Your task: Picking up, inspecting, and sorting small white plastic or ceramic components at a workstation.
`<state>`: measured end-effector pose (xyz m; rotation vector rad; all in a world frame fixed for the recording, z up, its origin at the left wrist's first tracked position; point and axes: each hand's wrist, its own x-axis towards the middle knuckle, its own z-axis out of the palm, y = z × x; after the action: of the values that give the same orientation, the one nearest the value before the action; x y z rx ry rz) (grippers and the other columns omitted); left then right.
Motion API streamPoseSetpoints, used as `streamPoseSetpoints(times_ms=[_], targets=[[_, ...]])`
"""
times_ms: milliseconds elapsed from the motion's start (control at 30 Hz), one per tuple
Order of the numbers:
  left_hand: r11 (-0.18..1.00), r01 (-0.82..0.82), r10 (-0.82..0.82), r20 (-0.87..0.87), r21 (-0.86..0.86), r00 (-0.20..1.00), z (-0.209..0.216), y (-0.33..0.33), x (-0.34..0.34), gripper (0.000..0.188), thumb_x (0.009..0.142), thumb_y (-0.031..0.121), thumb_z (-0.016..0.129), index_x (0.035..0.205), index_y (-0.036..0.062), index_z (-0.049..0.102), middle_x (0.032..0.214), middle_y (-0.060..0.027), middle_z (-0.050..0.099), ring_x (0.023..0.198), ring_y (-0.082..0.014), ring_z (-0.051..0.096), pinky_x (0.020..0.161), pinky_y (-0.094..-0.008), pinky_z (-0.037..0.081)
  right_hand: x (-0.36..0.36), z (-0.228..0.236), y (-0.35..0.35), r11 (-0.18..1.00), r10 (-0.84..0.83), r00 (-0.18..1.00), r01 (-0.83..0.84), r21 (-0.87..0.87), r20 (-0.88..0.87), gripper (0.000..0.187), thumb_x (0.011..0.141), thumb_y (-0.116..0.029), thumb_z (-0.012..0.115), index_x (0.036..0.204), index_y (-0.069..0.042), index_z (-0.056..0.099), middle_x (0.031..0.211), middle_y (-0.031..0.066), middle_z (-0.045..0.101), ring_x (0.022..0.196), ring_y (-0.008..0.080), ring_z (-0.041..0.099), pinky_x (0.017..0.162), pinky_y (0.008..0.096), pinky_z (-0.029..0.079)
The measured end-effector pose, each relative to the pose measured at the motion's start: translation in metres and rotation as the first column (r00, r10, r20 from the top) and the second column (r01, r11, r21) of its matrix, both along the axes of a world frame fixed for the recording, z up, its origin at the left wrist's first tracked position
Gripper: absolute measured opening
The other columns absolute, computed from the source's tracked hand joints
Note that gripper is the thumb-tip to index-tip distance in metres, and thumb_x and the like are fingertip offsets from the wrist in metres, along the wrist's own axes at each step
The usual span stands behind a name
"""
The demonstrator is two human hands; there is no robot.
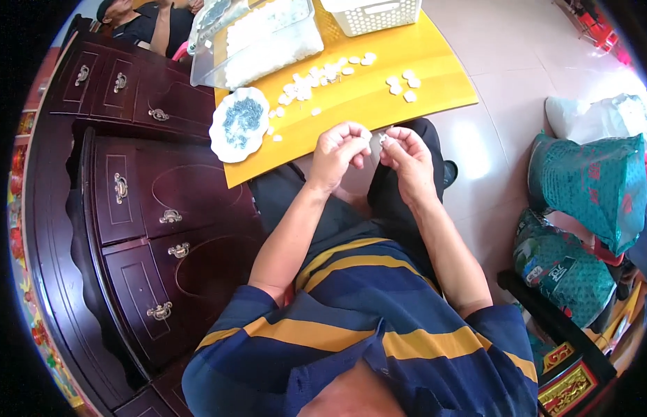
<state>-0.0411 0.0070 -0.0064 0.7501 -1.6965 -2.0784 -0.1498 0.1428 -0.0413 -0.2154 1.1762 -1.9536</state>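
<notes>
Just off the near edge of the yellow table (435, 90), both of my hands are raised close together over my lap. Thumb and fingers of my left hand (337, 154) pinch a small white piece (366, 135). My right hand (411, 161) pinches another small white piece (382, 138), its tip poking out toward the left hand. Fingers hide most of both pieces, and a narrow gap separates them. Scattered on the table beyond are several small white round pieces (302, 89), with a smaller group (409, 97) at the right.
A scalloped white dish (218, 142) of small dark bits stands at the table's left. Behind are a clear tub (205, 69) of white pieces and a white perforated basket (379, 19). Dark wooden drawers (122, 222) line the left; teal sacks (587, 184) lie right. Another person (146, 28) sits far left.
</notes>
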Motion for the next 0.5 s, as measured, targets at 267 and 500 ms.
streamPoseSetpoints(times_ms=[267,500], targets=[[0.994,0.089,-0.082,0.104,-0.056,0.991,0.001,0.036,0.003,0.012,0.098,0.012,0.062,0.100,0.0019,0.068,0.082,-0.0017,0.067,0.065,-0.0068,0.059,0.062,-0.0210,0.048,-0.001,-0.009,-0.001,0.988,-0.020,0.987,0.044,-0.147,0.161,0.019,0.097,-0.008,0.069,0.115,-0.005,0.064,0.097,0.0022,0.068,0.083,0.0113,0.066,0.076,0.0254,0.054],[0.625,0.188,-0.063,0.192,-0.757,0.979,0.005,0.070,0.006,0.007,0.090,0.007,0.065,0.090,0.0000,0.067,0.080,-0.0183,0.069,0.069,-0.0342,0.068,0.068,-0.0436,0.055,0.003,-0.017,-0.006,0.981,0.055,0.937,0.013,-0.192,0.346,0.020,0.096,-0.008,0.070,0.114,-0.005,0.064,0.095,0.0030,0.069,0.086,0.0136,0.065,0.076,0.0250,0.054]])
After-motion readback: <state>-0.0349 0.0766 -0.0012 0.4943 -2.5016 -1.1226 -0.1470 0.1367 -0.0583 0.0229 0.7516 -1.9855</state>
